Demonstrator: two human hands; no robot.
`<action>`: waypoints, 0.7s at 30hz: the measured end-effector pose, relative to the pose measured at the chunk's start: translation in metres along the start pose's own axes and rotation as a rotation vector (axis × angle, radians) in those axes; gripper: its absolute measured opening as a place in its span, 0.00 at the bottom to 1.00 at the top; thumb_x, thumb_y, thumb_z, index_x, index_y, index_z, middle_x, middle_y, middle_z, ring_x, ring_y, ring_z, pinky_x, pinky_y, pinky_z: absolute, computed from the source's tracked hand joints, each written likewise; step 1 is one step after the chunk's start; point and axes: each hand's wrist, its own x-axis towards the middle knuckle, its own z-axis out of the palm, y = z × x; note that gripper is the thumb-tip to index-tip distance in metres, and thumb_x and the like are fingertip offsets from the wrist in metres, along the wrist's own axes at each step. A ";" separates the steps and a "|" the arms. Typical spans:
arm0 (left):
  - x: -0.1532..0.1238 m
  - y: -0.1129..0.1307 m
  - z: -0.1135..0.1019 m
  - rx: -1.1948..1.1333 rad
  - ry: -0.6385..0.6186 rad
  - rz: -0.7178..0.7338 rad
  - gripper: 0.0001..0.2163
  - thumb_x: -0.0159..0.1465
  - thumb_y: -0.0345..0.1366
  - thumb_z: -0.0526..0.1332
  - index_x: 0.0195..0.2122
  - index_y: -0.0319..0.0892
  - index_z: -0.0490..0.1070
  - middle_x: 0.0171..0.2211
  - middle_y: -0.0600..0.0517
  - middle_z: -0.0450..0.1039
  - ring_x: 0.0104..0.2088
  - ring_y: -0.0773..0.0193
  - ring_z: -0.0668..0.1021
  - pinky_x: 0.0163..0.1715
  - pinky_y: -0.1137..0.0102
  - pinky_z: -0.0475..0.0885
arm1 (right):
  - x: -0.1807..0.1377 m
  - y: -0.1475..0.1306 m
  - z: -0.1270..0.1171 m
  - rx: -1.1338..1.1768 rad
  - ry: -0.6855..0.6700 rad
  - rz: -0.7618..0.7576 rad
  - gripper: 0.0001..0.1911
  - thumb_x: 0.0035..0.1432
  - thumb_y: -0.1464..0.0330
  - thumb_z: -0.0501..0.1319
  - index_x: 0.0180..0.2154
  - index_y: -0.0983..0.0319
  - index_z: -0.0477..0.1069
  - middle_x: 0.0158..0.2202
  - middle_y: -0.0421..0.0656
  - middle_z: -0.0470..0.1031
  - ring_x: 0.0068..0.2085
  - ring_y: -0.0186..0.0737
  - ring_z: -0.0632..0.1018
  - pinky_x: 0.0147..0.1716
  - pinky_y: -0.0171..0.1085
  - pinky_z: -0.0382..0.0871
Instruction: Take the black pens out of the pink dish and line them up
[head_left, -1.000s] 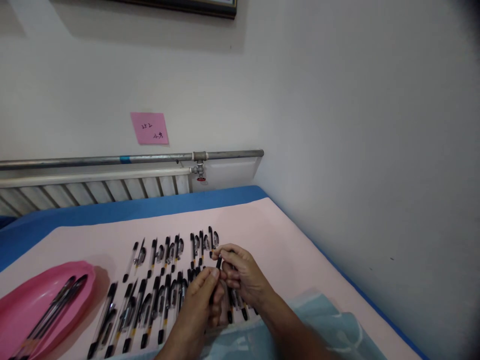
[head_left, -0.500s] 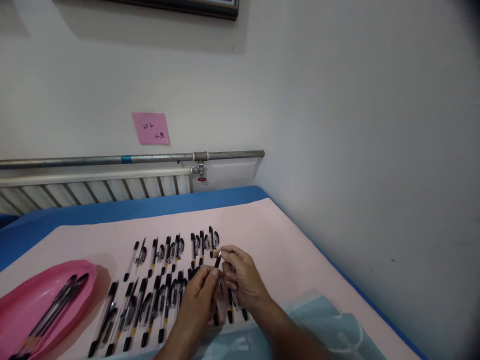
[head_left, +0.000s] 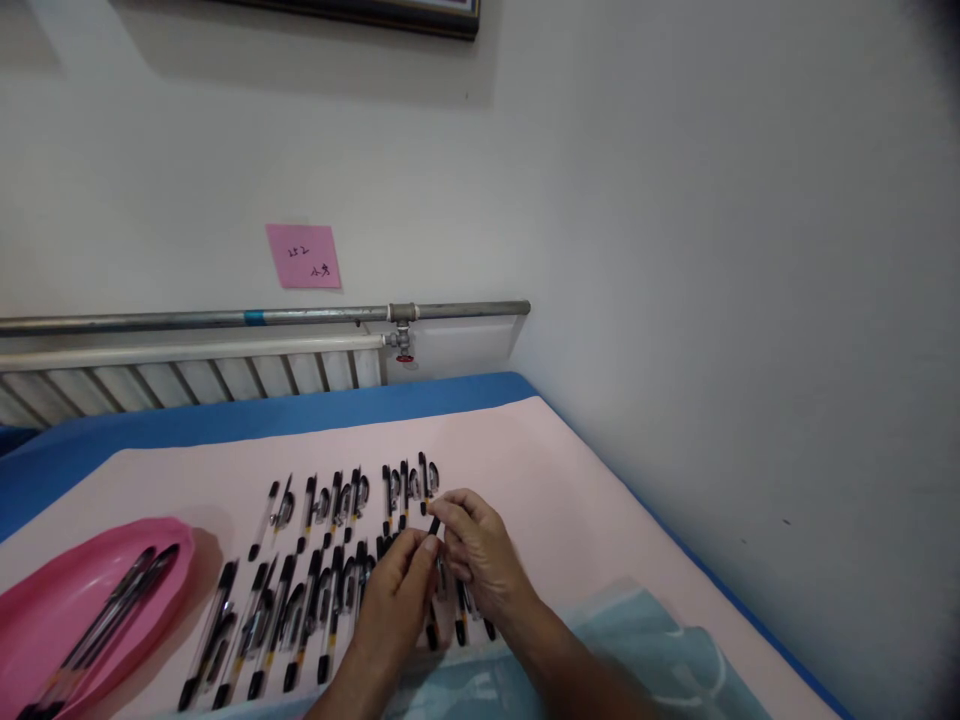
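My left hand (head_left: 397, 590) is closed around a black pen (head_left: 434, 526), whose dark upper end sticks out above the thumb. My right hand (head_left: 481, 555) pinches at that upper end with thumb and forefinger, covering the tip. Most of the pen's length is hidden by my hands. Under and around them lie two rows of pen parts: clear barrels with black ends (head_left: 276, 610), loose black-and-clear caps (head_left: 292, 610) and thin refills. A shorter group of pen parts (head_left: 405, 495) lies just beyond my fingers.
At the left stands a pink oval tray (head_left: 45, 590) with several pens (head_left: 112, 620) in it. A pink sheet (head_left: 517, 450) covers the blue surface (head_left: 337, 405). Light-blue patterned cloth (head_left: 637, 640) lies near my right forearm. Behind are a radiator (head_left: 187, 380), pipe and wall.
My right fingertips have closed over the pen's upper end, hiding the silvery tip that showed before. My left hand has stayed about where it was.
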 end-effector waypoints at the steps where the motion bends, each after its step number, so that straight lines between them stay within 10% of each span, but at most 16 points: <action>1: -0.001 0.001 0.000 0.016 0.003 0.005 0.17 0.57 0.51 0.52 0.29 0.41 0.65 0.15 0.61 0.53 0.15 0.74 0.54 0.14 0.77 0.48 | 0.000 0.001 0.000 -0.007 0.031 -0.006 0.12 0.43 0.63 0.64 0.26 0.62 0.64 0.11 0.28 0.51 0.13 0.23 0.51 0.10 0.26 0.42; 21: -0.002 0.009 0.002 -0.248 -0.091 -0.223 0.18 0.52 0.54 0.56 0.30 0.42 0.62 0.13 0.64 0.53 0.11 0.78 0.50 0.10 0.80 0.43 | -0.002 -0.004 0.001 -0.009 -0.039 0.053 0.11 0.45 0.62 0.62 0.29 0.63 0.66 0.12 0.28 0.52 0.12 0.21 0.49 0.10 0.26 0.40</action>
